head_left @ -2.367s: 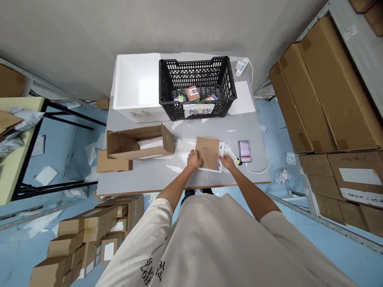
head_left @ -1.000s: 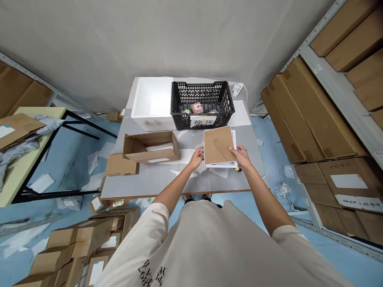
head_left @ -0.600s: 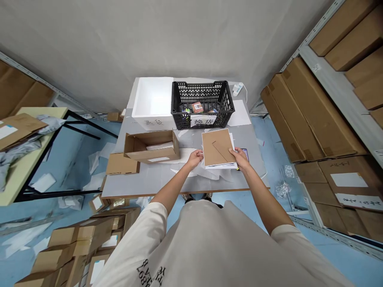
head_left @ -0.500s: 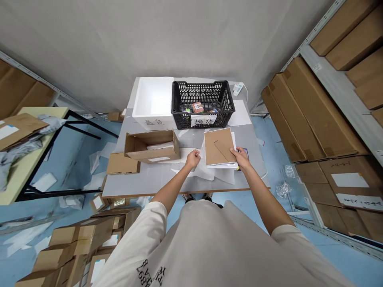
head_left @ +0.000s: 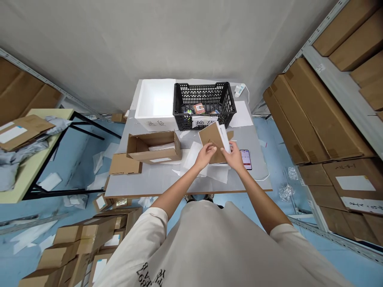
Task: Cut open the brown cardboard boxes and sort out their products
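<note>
Right hand [head_left: 234, 158] grips tilted brown-backed white panel [head_left: 209, 136] near its side; left hand [head_left: 205, 156] half-curled before it, contact unclear.

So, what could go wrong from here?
The brown board and white piece are tilted, with the right hand gripping them, so one might slip out. The left hand is close by, but its grip is hard to judge.

The phone lies right beside the right hand; a swing that way might knock it.

Thin paper lies near the table's front edge and could get brushed off.
</note>
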{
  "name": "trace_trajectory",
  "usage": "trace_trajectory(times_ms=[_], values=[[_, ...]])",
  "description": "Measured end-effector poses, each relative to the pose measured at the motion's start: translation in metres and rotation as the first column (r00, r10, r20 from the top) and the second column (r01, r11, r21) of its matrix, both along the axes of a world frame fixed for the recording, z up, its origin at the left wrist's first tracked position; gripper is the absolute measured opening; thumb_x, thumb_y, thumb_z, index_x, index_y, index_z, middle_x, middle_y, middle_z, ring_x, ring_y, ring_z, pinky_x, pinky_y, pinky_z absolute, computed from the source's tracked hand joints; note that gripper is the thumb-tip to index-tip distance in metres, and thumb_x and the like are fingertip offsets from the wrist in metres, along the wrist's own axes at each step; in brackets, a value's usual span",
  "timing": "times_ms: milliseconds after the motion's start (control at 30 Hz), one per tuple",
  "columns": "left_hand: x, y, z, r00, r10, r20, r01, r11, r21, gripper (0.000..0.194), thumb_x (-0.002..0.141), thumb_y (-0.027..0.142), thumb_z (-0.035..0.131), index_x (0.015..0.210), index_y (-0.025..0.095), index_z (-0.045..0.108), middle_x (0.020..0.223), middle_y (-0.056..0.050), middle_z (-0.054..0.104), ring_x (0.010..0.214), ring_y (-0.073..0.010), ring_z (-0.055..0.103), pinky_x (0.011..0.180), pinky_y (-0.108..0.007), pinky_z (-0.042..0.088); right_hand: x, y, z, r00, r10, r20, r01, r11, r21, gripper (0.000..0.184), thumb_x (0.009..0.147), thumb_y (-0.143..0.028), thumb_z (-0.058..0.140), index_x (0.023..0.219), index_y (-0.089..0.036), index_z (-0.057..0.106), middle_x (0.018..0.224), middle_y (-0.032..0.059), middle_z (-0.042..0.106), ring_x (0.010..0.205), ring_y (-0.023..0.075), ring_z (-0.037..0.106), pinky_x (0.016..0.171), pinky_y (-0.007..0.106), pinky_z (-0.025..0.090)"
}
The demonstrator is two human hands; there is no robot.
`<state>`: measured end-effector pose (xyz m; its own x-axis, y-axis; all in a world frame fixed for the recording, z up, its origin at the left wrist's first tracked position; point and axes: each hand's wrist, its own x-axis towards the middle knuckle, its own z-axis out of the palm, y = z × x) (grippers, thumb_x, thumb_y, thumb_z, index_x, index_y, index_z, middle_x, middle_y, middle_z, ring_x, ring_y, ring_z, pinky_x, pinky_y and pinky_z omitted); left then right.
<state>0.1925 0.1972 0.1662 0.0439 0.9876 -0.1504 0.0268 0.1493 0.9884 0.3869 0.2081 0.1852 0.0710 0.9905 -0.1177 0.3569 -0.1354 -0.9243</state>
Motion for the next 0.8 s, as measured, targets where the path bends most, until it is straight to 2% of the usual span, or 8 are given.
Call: trace_trajectory(times_ms=[100,233,367,500,567,667,733,800], values=[[0.008,0.003,0.012,0.981,0.102,0.163,-0.1,0.995,-0.02,0.054,0.088,0.048,0.071,0.13,0.018,0.055,0.123,-0.014,0.069,0.115,-0.0232,0.066,0.098,-0.034,0.051,-0.023,-0.009,0.011,0.936,0.145,0.322,-0.203,0.966,0.157,0.048,0.091,-0.05,0.062,0.133,-0.027,0.053,0.119,0.0086,0.069,0.108,0.0304,0.063,0.096,0.044,0.049],[0.005,0.002,0.014,0.959,0.214,0.186,-0.195,0.974,-0.114,0.06,0.086,0.058,0.07,0.127,0.018,0.051,0.105,-0.01,0.072,0.099,-0.0206,0.07,0.087,-0.033,0.055,-0.043,-0.022,0.013,0.768,0.224,0.6,-0.424,0.88,0.215,0.049,0.098,-0.044,0.052,0.143,-0.025,0.05,0.128,0.0137,0.062,0.118,0.0353,0.055,0.103,0.049,0.042],[-0.005,0.001,0.003,0.949,0.293,0.118,-0.271,0.947,-0.17,0.044,0.088,0.051,0.067,0.116,0.02,0.053,0.1,-0.008,0.072,0.091,-0.0179,0.07,0.08,-0.03,0.055,-0.05,-0.032,0.008,0.666,0.291,0.687,-0.534,0.829,0.166,0.056,0.098,-0.048,0.052,0.15,-0.028,0.045,0.133,0.0134,0.06,0.12,0.0359,0.054,0.102,0.05,0.042],[-0.017,-0.002,-0.01,0.94,0.34,0.002,-0.334,0.925,-0.179,0.022,0.089,0.036,0.06,0.104,0.02,0.059,0.09,-0.004,0.071,0.082,-0.0167,0.067,0.073,-0.027,0.052,-0.047,-0.038,0.005,0.68,0.395,0.617,-0.608,0.774,0.175,0.042,0.1,-0.046,0.048,0.138,-0.03,0.058,0.131,0.01,0.063,0.118,0.0312,0.057,0.102,0.045,0.043],[-0.023,-0.003,-0.013,0.937,0.346,-0.048,-0.349,0.922,-0.166,0.016,0.087,0.03,0.058,0.1,0.02,0.062,0.086,-0.002,0.07,0.082,-0.0167,0.066,0.073,-0.026,0.05,-0.039,-0.036,0.003,0.761,0.365,0.537,-0.543,0.811,0.218,0.034,0.102,-0.042,0.044,0.124,-0.029,0.065,0.122,0.009,0.066,0.115,0.0281,0.059,0.102,0.042,0.044],[-0.03,-0.006,-0.013,0.947,0.317,-0.059,-0.322,0.933,-0.162,0.014,0.087,0.027,0.055,0.095,0.021,0.064,0.085,-0.001,0.069,0.083,-0.0166,0.064,0.073,-0.025,0.049,-0.023,-0.02,-0.005,0.906,0.133,0.402,-0.242,0.942,0.234,0.035,0.099,-0.045,0.048,0.122,-0.025,0.064,0.123,0.0109,0.064,0.118,0.0281,0.058,0.104,0.044,0.044],[-0.032,-0.008,-0.013,0.954,0.297,-0.041,-0.3,0.941,-0.159,0.013,0.087,0.027,0.054,0.093,0.021,0.064,0.083,0.0,0.068,0.082,-0.0161,0.063,0.072,-0.025,0.048,-0.012,-0.007,-0.014,0.942,0.049,0.331,-0.091,0.99,0.112,0.057,0.088,-0.053,0.063,0.136,-0.024,0.054,0.14,0.0133,0.055,0.126,0.0303,0.054,0.107,0.047,0.044],[-0.033,-0.008,-0.013,0.961,0.278,-0.016,-0.277,0.95,-0.147,0.013,0.086,0.026,0.053,0.092,0.021,0.064,0.083,0.0,0.067,0.081,-0.0158,0.062,0.072,-0.025,0.047,-0.004,0.004,-0.024,0.979,0.064,0.194,-0.045,0.994,-0.103,0.073,0.079,-0.054,0.073,0.142,-0.024,0.049,0.144,0.014,0.055,0.127,0.0302,0.056,0.105,0.045,0.047]])
